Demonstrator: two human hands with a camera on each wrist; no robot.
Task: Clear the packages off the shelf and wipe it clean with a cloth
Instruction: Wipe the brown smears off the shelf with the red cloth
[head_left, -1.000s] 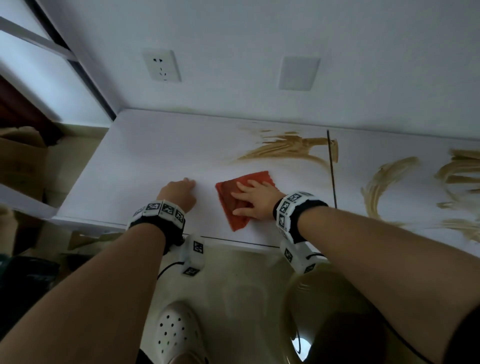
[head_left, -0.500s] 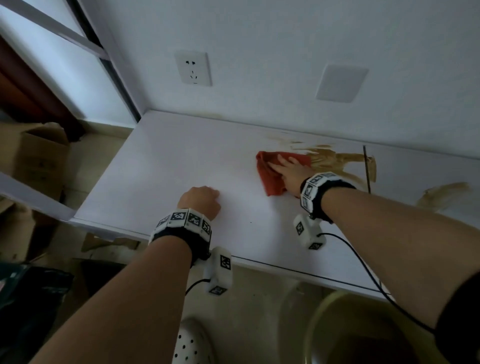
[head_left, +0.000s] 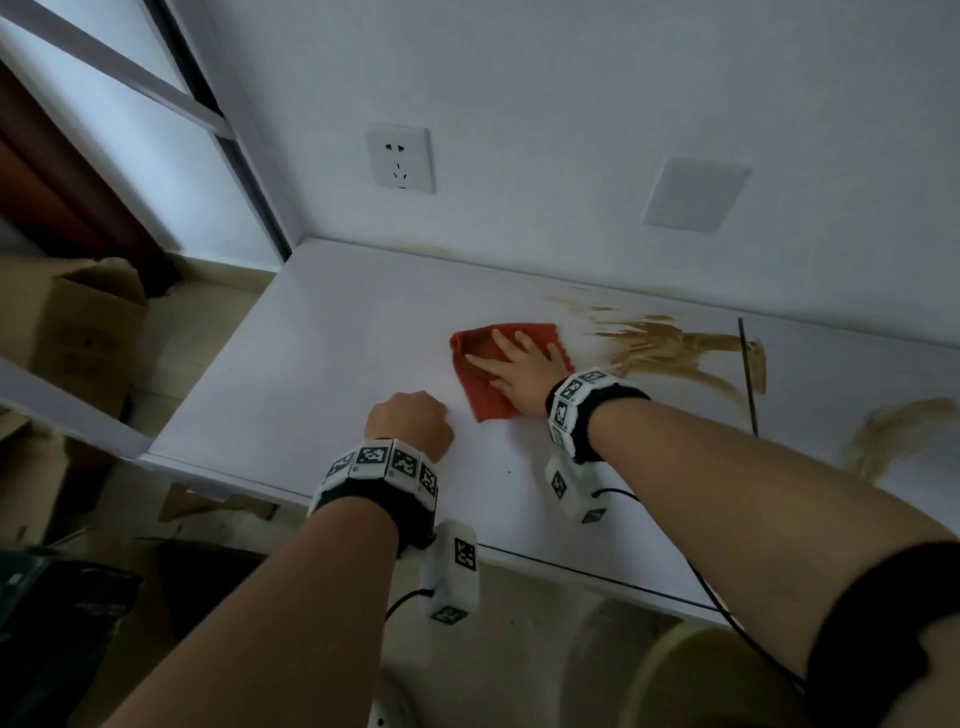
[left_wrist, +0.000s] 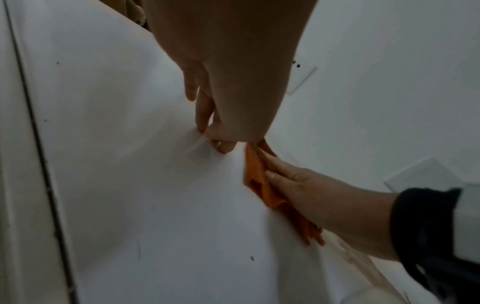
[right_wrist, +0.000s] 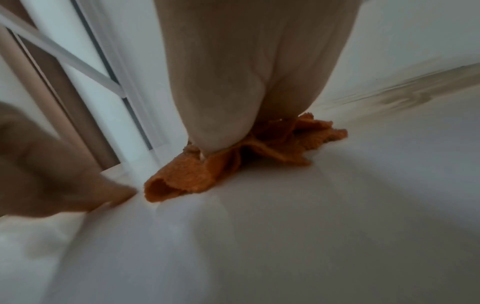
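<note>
Shelf: the long white flat shelf (head_left: 311, 364) fills the middle of the head view; no packages are seen on it, so the clearing part looks finished.
Clean part: the left half of the shelf, from its left corner to the cloth, shows no marks.
Brown smears: one streaky brown smear (head_left: 670, 345) lies just right of the cloth at the centre right of the frame, and another brown smear (head_left: 893, 431) lies at the right edge; I judge these are still to be wiped.
Cloth: the folded orange-red cloth (head_left: 483, 400) lies flat on the shelf near the centre of the frame, at the edge of the first smear.
Right hand: the right hand (head_left: 519, 369) presses on the cloth with straight spread fingers.
Left hand: the left hand (head_left: 410, 421) rests on the shelf just left of the cloth, fingers curled under; it seems to hold nothing, though the wrist view is dim.
</note>
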